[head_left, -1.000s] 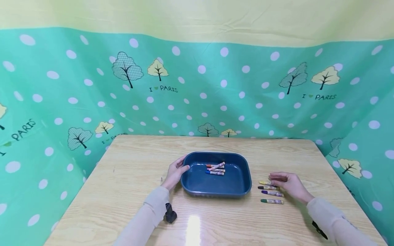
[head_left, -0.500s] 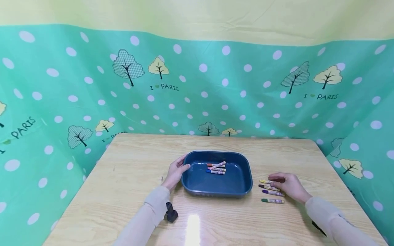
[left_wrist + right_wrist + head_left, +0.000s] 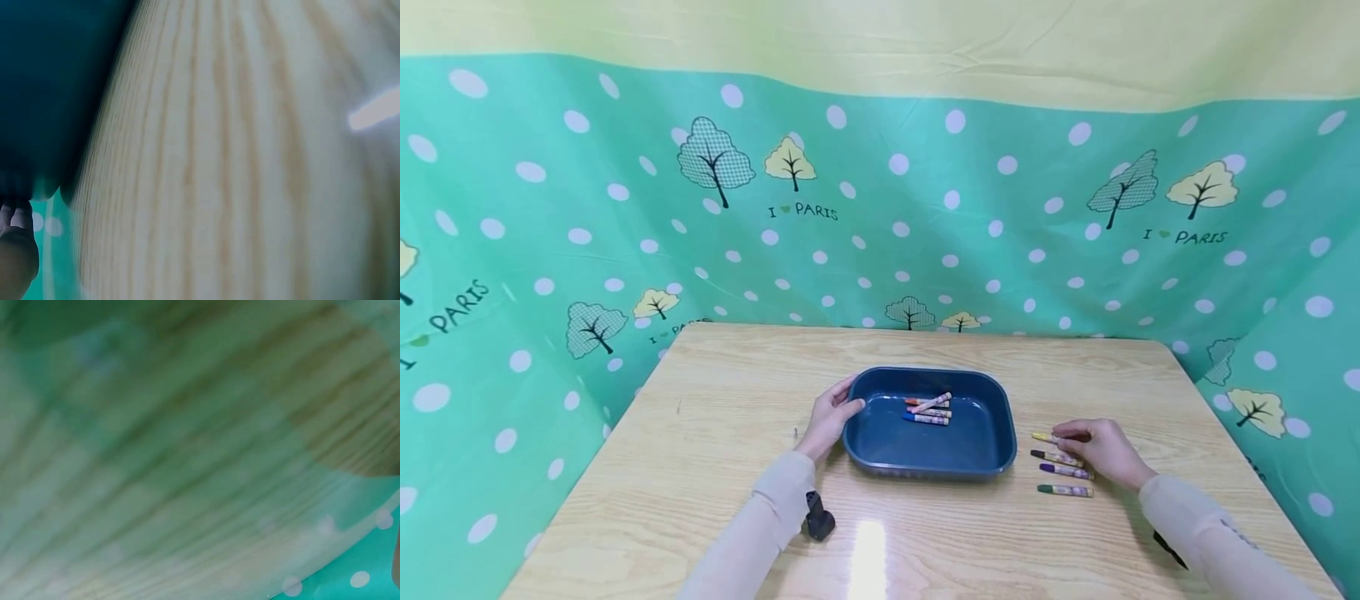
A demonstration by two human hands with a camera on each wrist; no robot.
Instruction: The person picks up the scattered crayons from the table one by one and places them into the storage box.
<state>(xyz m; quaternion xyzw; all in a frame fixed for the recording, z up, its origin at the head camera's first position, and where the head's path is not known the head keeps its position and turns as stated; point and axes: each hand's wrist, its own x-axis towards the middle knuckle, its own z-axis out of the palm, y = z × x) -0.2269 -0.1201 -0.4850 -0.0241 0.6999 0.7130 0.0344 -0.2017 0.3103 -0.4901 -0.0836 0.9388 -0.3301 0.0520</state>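
Observation:
My left hand [image 3: 829,421] grips the left end of a dark blue plastic basin [image 3: 928,473], thumb over the rim and fingers along the outer wall. The left wrist view shows that basin [image 3: 56,81] close up, with the hand's fingers [image 3: 22,219] at its edge. Inside lie several crayons, among them a blue crayon [image 3: 927,419] and an orange one, with a pink crayon [image 3: 934,403] slanting across the others. To the right, my right hand [image 3: 1105,452] pinches a yellow crayon [image 3: 1042,437], whose right end the fingers hide. A dark brown crayon [image 3: 1054,457] lies just below it.
A purple crayon [image 3: 1064,472] and a green crayon [image 3: 1064,491] lie in a row nearer the person, right of the basin. The wood-grain table [image 3: 737,367] ends at a green dotted curtain [image 3: 850,275]. Black camera mounts [image 3: 818,518] hang at both wrists.
The yellow crayon has shifted slightly away from the dark brown one, with the right hand on it. My left hand keeps its grip on the basin; the head view has shifted a little.

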